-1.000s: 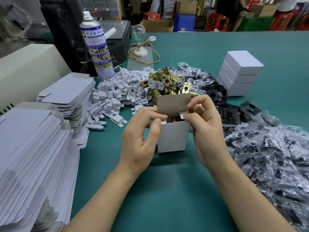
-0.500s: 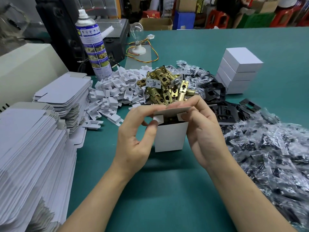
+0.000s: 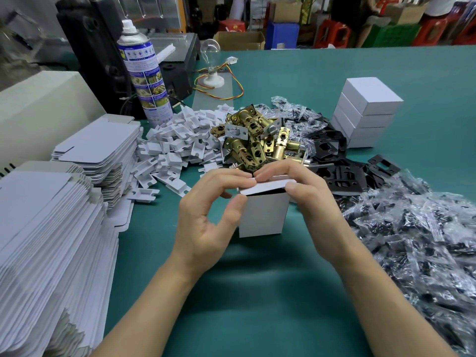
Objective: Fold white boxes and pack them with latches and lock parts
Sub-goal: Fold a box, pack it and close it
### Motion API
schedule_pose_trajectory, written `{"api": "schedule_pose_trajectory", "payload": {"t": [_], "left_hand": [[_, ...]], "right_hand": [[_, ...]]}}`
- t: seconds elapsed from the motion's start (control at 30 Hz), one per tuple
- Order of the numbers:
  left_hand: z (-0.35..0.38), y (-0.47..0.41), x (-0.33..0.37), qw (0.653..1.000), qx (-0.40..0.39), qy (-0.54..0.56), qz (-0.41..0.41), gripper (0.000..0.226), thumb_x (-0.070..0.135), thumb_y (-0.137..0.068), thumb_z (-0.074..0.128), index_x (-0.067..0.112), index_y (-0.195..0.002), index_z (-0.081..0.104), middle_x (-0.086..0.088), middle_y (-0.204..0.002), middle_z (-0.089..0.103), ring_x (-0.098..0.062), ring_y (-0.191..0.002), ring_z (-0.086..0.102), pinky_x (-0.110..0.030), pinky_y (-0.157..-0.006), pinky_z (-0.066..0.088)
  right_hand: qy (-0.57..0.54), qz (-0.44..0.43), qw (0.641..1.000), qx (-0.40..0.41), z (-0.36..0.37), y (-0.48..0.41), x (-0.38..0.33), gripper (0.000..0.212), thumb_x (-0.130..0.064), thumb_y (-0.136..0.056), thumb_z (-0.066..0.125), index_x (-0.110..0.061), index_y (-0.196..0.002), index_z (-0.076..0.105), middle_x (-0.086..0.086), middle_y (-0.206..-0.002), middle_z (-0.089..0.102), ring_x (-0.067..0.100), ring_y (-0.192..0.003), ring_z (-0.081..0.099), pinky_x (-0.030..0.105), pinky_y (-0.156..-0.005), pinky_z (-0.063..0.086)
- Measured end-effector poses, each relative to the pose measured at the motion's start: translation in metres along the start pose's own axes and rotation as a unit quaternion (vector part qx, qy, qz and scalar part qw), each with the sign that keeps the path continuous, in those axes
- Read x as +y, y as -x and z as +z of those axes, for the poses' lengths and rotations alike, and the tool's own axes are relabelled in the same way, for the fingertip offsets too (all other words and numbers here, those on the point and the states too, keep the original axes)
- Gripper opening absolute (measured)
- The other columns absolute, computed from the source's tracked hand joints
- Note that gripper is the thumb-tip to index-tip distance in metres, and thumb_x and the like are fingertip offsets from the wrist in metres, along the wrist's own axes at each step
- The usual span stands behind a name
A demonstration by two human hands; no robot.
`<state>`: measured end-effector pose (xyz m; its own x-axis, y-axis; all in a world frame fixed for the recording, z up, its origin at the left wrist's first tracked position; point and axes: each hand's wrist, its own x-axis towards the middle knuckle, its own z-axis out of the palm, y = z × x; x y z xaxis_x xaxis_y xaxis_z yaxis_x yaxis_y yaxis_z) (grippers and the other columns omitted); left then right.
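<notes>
Far left: two stacks of flat box blanks (image 3: 51, 228), unfolded, the nearer one running off the bottom edge. A beige housing (image 3: 38, 106) sits behind them. A spray can (image 3: 144, 76) stands upright behind the farther stack, beside a loose heap of white card inserts (image 3: 177, 140). Beyond the heap is a bare light bulb (image 3: 210, 47) on a white base, with coloured wires trailing from it.

Centre: the white box (image 3: 262, 215) stands upright on the green table (image 3: 257, 305), just in front of the pile of brass latches (image 3: 257, 140). Your left hand (image 3: 206, 215) has hold of it. The thumb is braced on the upper left corner and the fingers are curled over the top, tips on the lid flap (image 3: 268, 185). The flap is folded down nearly flat, with a dark slit showing under its front edge. Your fingers cover the far edge, so it's unclear whether the tuck tab is in. The contents are hidden.

Your right hand (image 3: 314, 210) is also curled over the top of the box, fingers over the flap and thumb at its right front corner, pinching it. The fingertips of both hands almost meet over the lid.

Right: black plates (image 3: 334, 155) are strewn beside the latches. A stack of closed boxes (image 3: 368, 112) stands farther back. A broad heap of clear bagged parts (image 3: 417, 240) fills the right edge, near your right forearm.
</notes>
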<state>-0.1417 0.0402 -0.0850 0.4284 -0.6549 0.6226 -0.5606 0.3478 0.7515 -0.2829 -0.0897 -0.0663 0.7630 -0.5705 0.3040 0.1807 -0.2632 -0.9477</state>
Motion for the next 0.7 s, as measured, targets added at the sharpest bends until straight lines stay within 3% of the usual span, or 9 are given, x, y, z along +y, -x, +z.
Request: {"api": "schedule_pose_trajectory", "payload": {"t": [0.17,0.3,0.43,0.57,0.7], "left_hand": [[0.0014,-0.0021,-0.0002,1.000,0.018,-0.007,-0.014,0.016,0.029,-0.098,0.066,0.019,-0.110,0.072,0.005,-0.113,0.075,-0.024,-0.113,0.069,-0.036,-0.082,0.055],[0.0018,-0.0027,0.0006,0.999,0.018,-0.006,-0.028,0.015,0.028,-0.097,0.065,0.023,-0.110,0.072,0.008,-0.112,0.075,-0.024,-0.112,0.069,-0.031,-0.082,0.054],[0.0025,-0.0027,-0.0006,0.999,0.014,-0.015,-0.045,0.018,0.029,-0.097,0.064,0.022,-0.111,0.073,0.009,-0.110,0.074,-0.024,-0.106,0.067,-0.030,-0.080,0.047],[0.0044,-0.0017,-0.0007,0.998,0.025,-0.007,-0.060,0.017,0.028,-0.097,0.061,0.031,-0.110,0.071,0.013,-0.106,0.074,-0.021,-0.099,0.065,-0.028,-0.082,0.046],[0.0043,-0.0025,-0.0025,0.997,0.021,0.000,-0.068,0.017,0.029,-0.098,0.061,0.031,-0.111,0.073,0.012,-0.107,0.075,-0.023,-0.104,0.067,-0.028,-0.086,0.047]], "right_hand": [[0.042,0.013,0.999,-0.024,-0.0005,0.0034,-0.0053,0.034,-0.046,-0.097,0.049,-0.027,-0.118,0.069,-0.006,-0.119,0.070,0.019,-0.109,0.065,0.025,-0.091,0.049],[0.037,0.006,0.999,-0.009,-0.0014,0.0017,-0.0056,0.030,-0.042,-0.094,0.056,-0.025,-0.114,0.071,-0.007,-0.115,0.071,0.020,-0.103,0.065,0.030,-0.087,0.051],[0.039,-0.005,0.999,0.004,0.0006,0.0019,-0.0044,0.022,-0.037,-0.094,0.059,-0.028,-0.110,0.072,-0.006,-0.110,0.072,0.011,-0.094,0.066,0.024,-0.080,0.050],[0.034,-0.014,0.999,0.013,0.0000,0.0024,-0.0033,0.018,-0.031,-0.096,0.061,-0.024,-0.109,0.072,-0.003,-0.108,0.073,0.016,-0.098,0.069,0.026,-0.079,0.053],[0.038,-0.021,0.999,0.019,-0.0004,0.0014,-0.0013,0.017,-0.023,-0.099,0.060,-0.024,-0.110,0.073,-0.001,-0.111,0.074,0.022,-0.106,0.069,0.031,-0.085,0.054]]}}
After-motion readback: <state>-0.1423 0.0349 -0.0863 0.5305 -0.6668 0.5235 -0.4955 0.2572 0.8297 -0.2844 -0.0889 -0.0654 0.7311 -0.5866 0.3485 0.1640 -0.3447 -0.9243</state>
